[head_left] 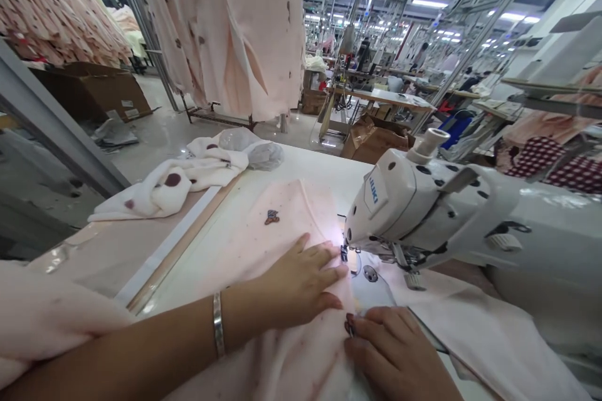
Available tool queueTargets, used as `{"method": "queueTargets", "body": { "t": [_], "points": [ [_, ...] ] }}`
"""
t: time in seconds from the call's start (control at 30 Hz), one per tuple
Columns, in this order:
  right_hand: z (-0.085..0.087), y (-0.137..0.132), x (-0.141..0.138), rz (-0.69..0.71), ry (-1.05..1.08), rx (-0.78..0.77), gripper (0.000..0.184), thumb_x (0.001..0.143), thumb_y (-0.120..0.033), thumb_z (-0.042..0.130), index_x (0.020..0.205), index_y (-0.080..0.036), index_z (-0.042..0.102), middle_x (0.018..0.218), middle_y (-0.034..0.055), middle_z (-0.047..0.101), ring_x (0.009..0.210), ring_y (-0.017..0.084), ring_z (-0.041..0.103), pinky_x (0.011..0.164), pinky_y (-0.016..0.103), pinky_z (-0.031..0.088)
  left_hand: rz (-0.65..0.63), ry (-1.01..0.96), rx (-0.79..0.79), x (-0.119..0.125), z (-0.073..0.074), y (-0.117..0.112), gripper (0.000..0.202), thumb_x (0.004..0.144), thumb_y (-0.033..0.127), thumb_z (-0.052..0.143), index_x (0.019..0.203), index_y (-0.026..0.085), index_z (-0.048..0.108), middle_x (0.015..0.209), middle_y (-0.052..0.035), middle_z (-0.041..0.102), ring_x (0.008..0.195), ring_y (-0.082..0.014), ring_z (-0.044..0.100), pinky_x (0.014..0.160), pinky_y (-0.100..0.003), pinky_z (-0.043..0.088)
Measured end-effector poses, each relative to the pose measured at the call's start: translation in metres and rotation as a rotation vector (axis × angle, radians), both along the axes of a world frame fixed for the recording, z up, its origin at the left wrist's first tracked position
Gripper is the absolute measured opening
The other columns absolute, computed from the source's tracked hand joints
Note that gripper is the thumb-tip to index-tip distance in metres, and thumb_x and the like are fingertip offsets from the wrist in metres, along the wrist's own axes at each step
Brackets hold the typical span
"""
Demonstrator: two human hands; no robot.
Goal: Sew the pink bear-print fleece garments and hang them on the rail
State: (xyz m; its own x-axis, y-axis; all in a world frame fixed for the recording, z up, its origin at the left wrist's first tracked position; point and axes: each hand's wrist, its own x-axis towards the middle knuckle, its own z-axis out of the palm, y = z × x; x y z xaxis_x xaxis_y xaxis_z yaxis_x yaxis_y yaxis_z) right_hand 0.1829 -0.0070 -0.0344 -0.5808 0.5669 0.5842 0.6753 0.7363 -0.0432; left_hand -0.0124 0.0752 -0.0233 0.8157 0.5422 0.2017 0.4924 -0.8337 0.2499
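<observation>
My left hand (pixel 301 282) lies flat with fingers stretched out on a pale pink fabric piece (pixel 277 232), its fingertips just left of the presser foot (pixel 345 253) of a white sewing machine (pixel 423 213). A silver bracelet circles that wrist. My right hand (pixel 395 351) rests lower, fingers curled and pinched on the pink fabric's edge in front of the needle plate (pixel 371 276). A small dark motif (pixel 271 217) is printed on the fabric.
A heap of white spotted garments and a clear plastic bag (pixel 249 150) lies at the table's far left. Pink cut pieces hang from racks (pixel 235 25) behind. Cardboard boxes (pixel 371 138) and more sewing stations fill the hall beyond.
</observation>
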Motion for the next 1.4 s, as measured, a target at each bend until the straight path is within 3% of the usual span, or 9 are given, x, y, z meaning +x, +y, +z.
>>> {"method": "queueTargets", "body": {
  "t": [0.4,0.77,0.87,0.97,1.03,1.13,1.23,1.33,1.4],
  "points": [
    [0.01,-0.001,0.002,0.064,-0.181,-0.036,0.033,0.093,-0.013,0.033,0.089,-0.02,0.065,0.096,-0.0018,0.07,0.081,0.015,0.06,0.068,0.03,0.041,-0.274,-0.133,0.13,-0.002,-0.006,0.012,0.019,0.093,0.019,0.042,0.097,0.017,0.06,0.102,-0.004,0.061,0.092,-0.0148,0.054,0.098,-0.033,0.031],
    [-0.009,0.043,0.018,-0.071,-0.287,0.066,0.026,0.09,-0.016,0.037,0.102,-0.019,0.06,0.088,0.0071,0.067,0.079,0.021,0.064,0.061,0.031,0.052,-0.173,-0.07,0.141,0.009,0.0,0.068,0.017,0.09,0.027,0.049,0.082,0.02,0.062,0.094,0.0016,0.063,0.087,-0.012,0.055,0.087,-0.023,0.038],
    [-0.002,0.047,0.016,-0.033,-0.318,0.067,0.024,0.089,-0.017,0.041,0.106,-0.017,0.058,0.085,0.0071,0.067,0.076,0.02,0.065,0.061,0.032,0.053,-0.042,-0.077,0.152,0.012,-0.004,0.068,0.015,0.089,0.03,0.051,0.09,0.019,0.062,0.104,-0.0036,0.061,0.099,-0.0177,0.054,0.092,-0.031,0.038],
    [0.016,0.043,-0.015,0.062,-0.251,-0.015,0.025,0.089,-0.017,0.042,0.109,-0.02,0.057,0.093,0.0036,0.068,0.083,0.017,0.064,0.071,0.029,0.053,0.186,-0.041,0.127,0.012,-0.024,0.044,0.038,0.09,0.036,0.045,0.12,0.013,0.05,0.131,-0.0162,0.045,0.123,-0.03,0.037,0.099,-0.051,0.031],
    [0.026,0.041,-0.049,0.136,-0.188,-0.035,0.026,0.092,-0.023,0.041,0.113,-0.022,0.056,0.108,0.0006,0.066,0.097,0.016,0.061,0.08,0.027,0.052,0.227,0.02,0.086,0.011,-0.039,0.022,0.039,0.09,0.031,0.041,0.128,0.019,0.045,0.136,-0.0118,0.042,0.13,-0.0282,0.03,0.101,-0.054,0.03],
    [0.029,0.044,-0.103,0.329,-0.141,-0.033,0.031,0.096,-0.032,0.034,0.123,-0.027,0.048,0.126,-0.0054,0.056,0.113,0.016,0.053,0.087,0.031,0.05,0.232,0.055,0.043,0.01,-0.053,0.0,0.036,0.086,0.023,0.04,0.118,0.031,0.054,0.119,-0.0032,0.058,0.124,-0.0258,0.039,0.093,-0.054,0.038],
    [0.024,0.071,-0.14,0.557,-0.359,-0.35,0.049,0.092,-0.052,0.033,0.134,-0.028,0.033,0.143,-0.0013,0.033,0.13,0.02,0.033,0.102,0.043,0.037,0.34,0.03,0.024,0.015,-0.047,-0.004,0.032,0.084,0.028,0.043,0.112,0.033,0.058,0.107,-0.0041,0.063,0.119,-0.0286,0.044,0.083,-0.054,0.043],
    [0.022,0.114,-0.154,0.379,-0.381,-0.553,0.063,0.085,-0.064,0.037,0.134,-0.025,0.035,0.144,-0.0012,0.032,0.133,0.019,0.027,0.11,0.048,0.02,0.4,-0.035,-0.019,0.008,-0.032,-0.015,0.03,0.085,0.037,0.046,0.112,0.034,0.057,0.107,-0.0048,0.063,0.113,-0.0263,0.049,0.081,-0.046,0.046],
    [0.024,0.134,-0.153,0.139,-0.303,-0.541,0.055,0.092,-0.05,0.034,0.135,-0.017,0.035,0.144,0.007,0.03,0.134,0.026,0.024,0.108,0.056,0.017,0.43,-0.082,-0.05,-0.012,-0.024,-0.029,0.034,0.089,0.037,0.039,0.119,0.028,0.053,0.116,-0.0078,0.059,0.112,-0.0242,0.049,0.084,-0.043,0.046]
  ]
}}
